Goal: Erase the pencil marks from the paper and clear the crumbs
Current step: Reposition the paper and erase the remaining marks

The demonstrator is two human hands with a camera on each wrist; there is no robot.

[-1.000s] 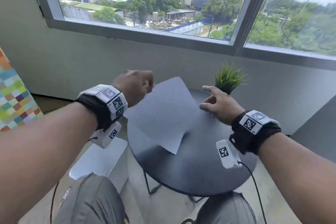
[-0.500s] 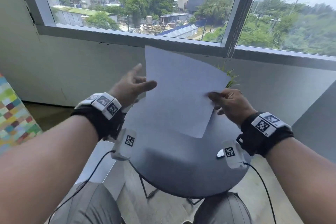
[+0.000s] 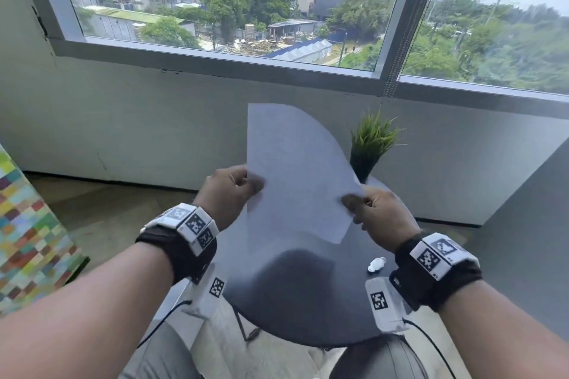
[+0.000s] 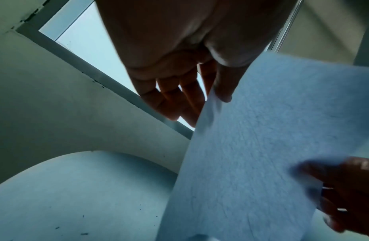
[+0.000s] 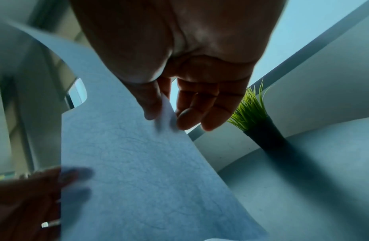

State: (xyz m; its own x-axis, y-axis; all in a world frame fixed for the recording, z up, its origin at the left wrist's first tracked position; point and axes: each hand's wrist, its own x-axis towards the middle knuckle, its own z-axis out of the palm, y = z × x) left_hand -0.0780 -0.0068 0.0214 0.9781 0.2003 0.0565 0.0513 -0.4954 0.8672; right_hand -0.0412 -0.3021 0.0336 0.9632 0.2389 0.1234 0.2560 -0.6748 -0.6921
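A white sheet of paper point(image 3: 295, 175) stands lifted and tilted above the round dark table point(image 3: 308, 295). My left hand point(image 3: 243, 186) pinches its left edge between thumb and fingers, and my right hand point(image 3: 358, 204) pinches its right edge. The left wrist view shows the thumb on the paper point(image 4: 262, 146) with the fingers behind it. In the right wrist view the paper point(image 5: 138, 163) bears faint pencil lines. A small white eraser point(image 3: 376, 264) lies on the table near my right wrist. Tiny dark crumbs point(image 4: 83, 234) dot the tabletop.
A potted green plant point(image 3: 371, 144) stands at the table's far right edge, close behind the paper. A grey wall and wide window point(image 3: 234, 9) lie beyond. A white stool point(image 3: 172, 304) sits left of the table. My knees are below the near rim.
The paper lay flat on the table one second ago. My right hand lifted it, then my left hand took its left edge. Both hands now hold it upright above the table.
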